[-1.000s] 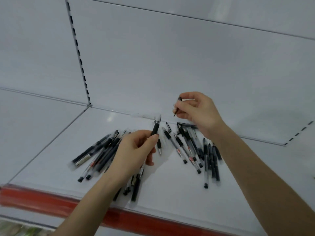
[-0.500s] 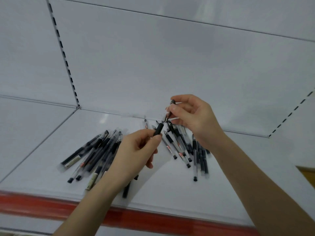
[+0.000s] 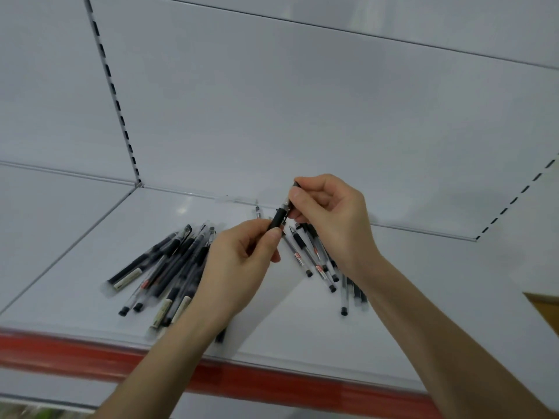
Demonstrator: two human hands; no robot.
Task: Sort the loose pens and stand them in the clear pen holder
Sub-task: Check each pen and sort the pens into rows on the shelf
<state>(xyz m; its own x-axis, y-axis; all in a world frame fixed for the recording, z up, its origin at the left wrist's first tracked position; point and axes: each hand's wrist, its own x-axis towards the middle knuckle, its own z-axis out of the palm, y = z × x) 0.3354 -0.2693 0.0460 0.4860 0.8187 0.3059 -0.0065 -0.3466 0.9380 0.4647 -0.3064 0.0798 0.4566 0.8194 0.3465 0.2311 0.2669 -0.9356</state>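
My left hand (image 3: pixel 242 267) pinches the pen (image 3: pixel 276 222), whose axis tilts up-right into the pinch of my right hand (image 3: pixel 329 216).

Person's body in view: two hands & two forearms, all bare. L hand (image 3: pixel 242 261), above the red strip (image 3: pixel 60 355) on the shelf front, had slim fingers and a thumbnail (image 3: pixel 274 234) cut short & plain, w/ soft ridges at the knuckles. R hand (image 3: pixel 329 219), higher above the strip & further right, had the same slim build, a short plain nail (image 3: pixel 295 195) and creases across the finger joints. L forearm (image 3: pixel 157 367) was uncovered where it crossed the strip, right to the frame edge. R forearm (image 3: pixel 438 328), above the strip's right end, was uncovered too and broadened toward the elbow.
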